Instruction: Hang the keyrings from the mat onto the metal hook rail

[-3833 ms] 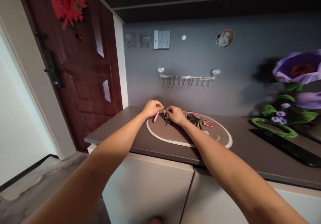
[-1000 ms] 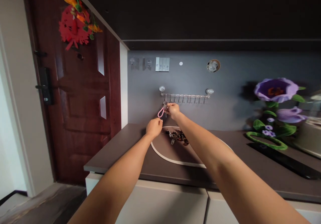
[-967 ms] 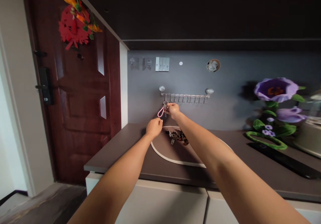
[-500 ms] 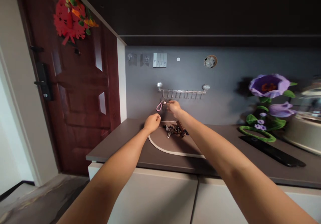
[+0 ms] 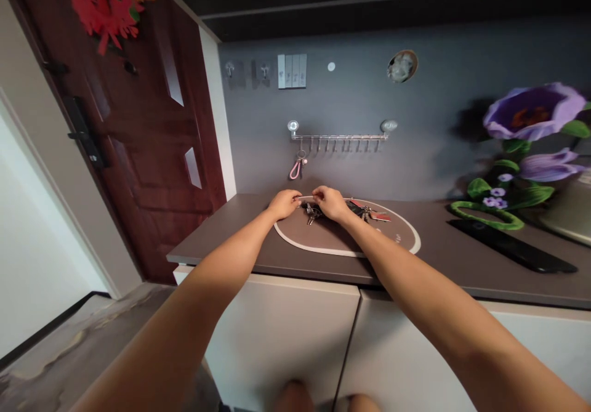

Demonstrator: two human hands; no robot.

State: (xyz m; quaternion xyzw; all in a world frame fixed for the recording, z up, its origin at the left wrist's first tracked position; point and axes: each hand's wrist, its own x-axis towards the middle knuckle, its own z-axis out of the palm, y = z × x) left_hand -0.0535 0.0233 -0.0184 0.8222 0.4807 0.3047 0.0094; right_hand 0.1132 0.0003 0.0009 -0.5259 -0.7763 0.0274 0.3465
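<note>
Above the left part of an oval brown mat [image 5: 318,252] with a pale rim, my left hand [image 5: 284,205] has its fingers curled toward the thumb. My right hand [image 5: 330,203] faces it a short gap away, fingers bent into a pinch. What either hand holds, if anything, is too small to make out. A bunch of keys [image 5: 311,214] lies on the mat between and below the hands. More keys with red tags [image 5: 379,217] lie right of my right wrist, partly hidden by it. A pink strap keyring [image 5: 295,169] hangs from the leftmost hook of a clear hook rail [image 5: 341,137].
Purple artificial flowers [image 5: 533,116] and a long black object [image 5: 512,246] are on the counter [image 5: 434,270] at right. A dark cabinet [image 5: 369,5] overhangs the wall. Left stands a dark red door [image 5: 152,153]. White cupboard doors [image 5: 281,332] are below.
My right hand has come down from beside the pink keyring to the keys on the mat, leaving the keyring hanging on the hook. The view has tilted downward.
</note>
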